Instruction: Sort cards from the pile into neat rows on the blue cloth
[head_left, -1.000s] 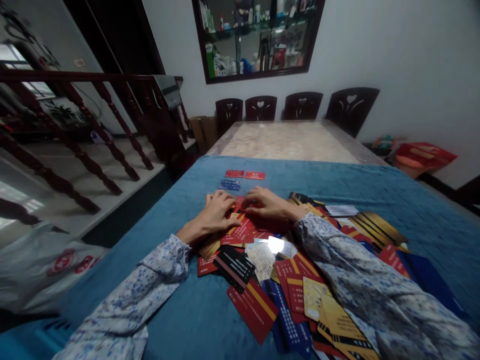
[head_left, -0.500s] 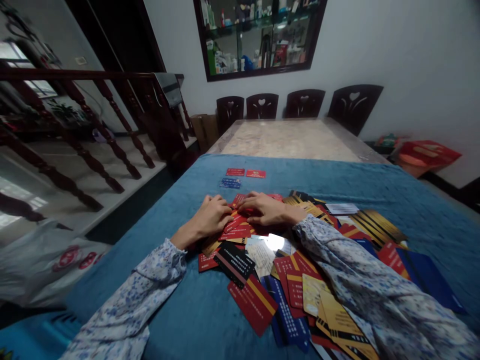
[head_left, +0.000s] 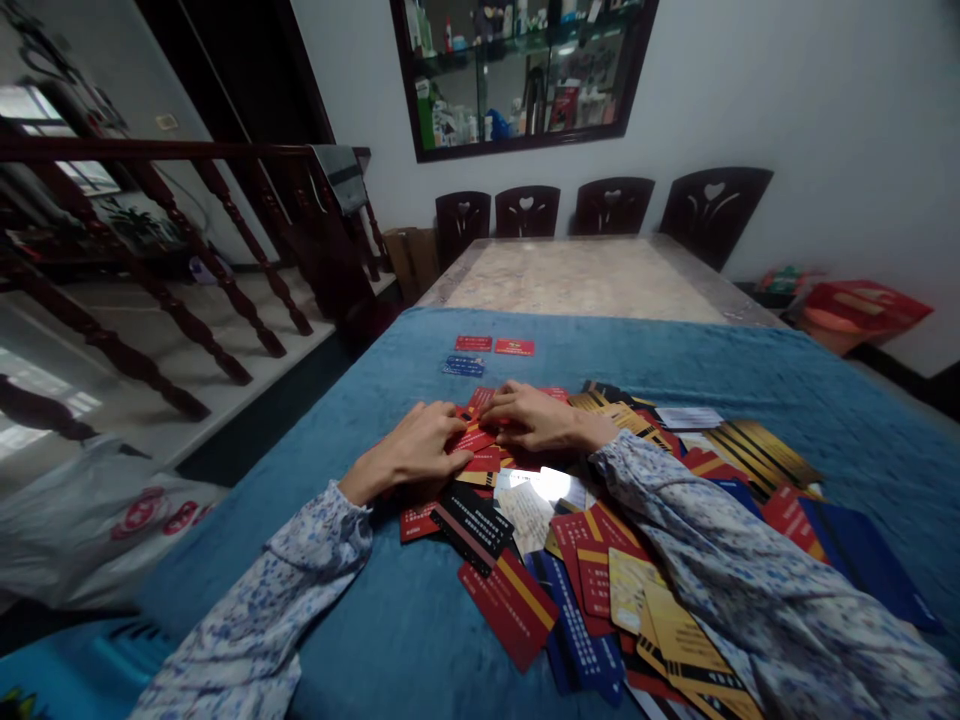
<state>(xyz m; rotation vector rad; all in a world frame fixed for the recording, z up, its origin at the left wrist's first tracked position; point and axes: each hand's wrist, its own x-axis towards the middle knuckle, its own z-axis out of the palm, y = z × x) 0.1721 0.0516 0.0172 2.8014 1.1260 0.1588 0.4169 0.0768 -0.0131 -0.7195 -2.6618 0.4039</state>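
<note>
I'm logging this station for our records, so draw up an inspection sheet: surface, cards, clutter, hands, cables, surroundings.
Surface: blue cloth over the near part of a stone-look table.
Cards: an overlapping, loose pile of cards, red, gold, black and blue; beyond it, two red cards and a blue card lie apart.
Clutter: white plastic bag beside the table.
Hands: left hand and right hand curl over red cards; whether either grip is closed is unclear.
Cables: nothing seen on the cloth.
Surroundings: four dark chairs, wooden railing, glass-shelved cabinet.
</note>
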